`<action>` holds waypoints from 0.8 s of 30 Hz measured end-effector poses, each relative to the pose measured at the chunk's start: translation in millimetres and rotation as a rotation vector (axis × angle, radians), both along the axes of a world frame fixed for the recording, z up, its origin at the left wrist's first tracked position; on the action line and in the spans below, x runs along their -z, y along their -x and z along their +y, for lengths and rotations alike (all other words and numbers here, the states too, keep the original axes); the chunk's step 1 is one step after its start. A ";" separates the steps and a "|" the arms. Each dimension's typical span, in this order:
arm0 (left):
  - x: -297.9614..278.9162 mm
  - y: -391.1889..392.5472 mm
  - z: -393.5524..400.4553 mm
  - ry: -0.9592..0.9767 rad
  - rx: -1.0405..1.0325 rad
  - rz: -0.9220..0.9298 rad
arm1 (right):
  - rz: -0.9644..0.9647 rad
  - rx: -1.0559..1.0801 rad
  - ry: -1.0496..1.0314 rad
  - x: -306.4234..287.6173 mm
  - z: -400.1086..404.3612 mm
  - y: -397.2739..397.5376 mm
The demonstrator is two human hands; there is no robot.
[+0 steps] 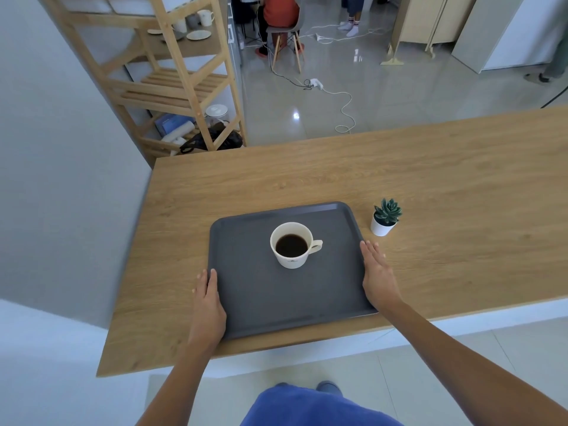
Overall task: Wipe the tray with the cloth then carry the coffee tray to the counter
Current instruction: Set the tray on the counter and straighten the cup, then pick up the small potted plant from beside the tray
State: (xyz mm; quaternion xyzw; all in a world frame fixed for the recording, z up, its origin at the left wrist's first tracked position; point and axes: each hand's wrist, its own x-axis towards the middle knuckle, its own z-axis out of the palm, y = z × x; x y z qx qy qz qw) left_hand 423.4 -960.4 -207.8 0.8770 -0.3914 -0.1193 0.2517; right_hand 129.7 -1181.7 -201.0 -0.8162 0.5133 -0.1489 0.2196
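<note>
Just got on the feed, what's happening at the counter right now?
A person stands at the wooden counter with a dark grey tray lying flat on it. The left hand is on the tray's left edge and the right hand is along its right edge, fingers extended. A white cup of black coffee stands near the tray's middle, handle to the right. A small potted succulent stands off the tray's far right corner. No cloth is in view.
</note>
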 end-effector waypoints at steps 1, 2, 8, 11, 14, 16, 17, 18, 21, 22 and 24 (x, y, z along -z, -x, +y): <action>-1.0 -0.3 0.4 -0.001 0.007 0.004 | -0.005 0.005 0.004 1.0 1.1 0.5; -2.0 -0.7 0.7 -0.003 0.013 0.010 | -0.009 0.009 0.007 2.2 2.3 1.1; -9.8 -2.4 0.6 -0.009 0.022 0.065 | 0.006 0.028 0.003 5.8 9.0 2.4; -9.9 -3.2 1.0 -0.015 0.026 0.081 | 0.008 0.027 -0.005 5.6 10.7 2.9; -9.3 -4.0 1.1 -0.040 0.008 0.090 | 0.000 0.024 -0.023 2.6 11.3 3.9; -11.1 -0.4 -0.8 -0.005 -0.026 0.093 | -0.034 0.017 -0.043 -3.4 12.3 4.9; -15.3 5.0 -1.8 0.034 -0.066 0.080 | -0.071 0.031 -0.064 -9.2 13.2 5.8; -22.1 13.6 -2.7 0.089 -0.120 0.054 | -0.118 0.060 -0.085 -14.5 13.4 7.3; -52.7 61.8 -9.2 0.349 -0.094 -0.087 | -0.268 0.213 -0.087 -29.9 7.7 16.7; -60.6 83.1 -13.2 0.426 0.018 -0.117 | -0.311 0.271 -0.082 -33.8 3.0 21.9; -67.9 125.2 -26.6 0.498 0.305 -0.100 | -0.368 0.371 -0.107 -40.7 -11.8 31.6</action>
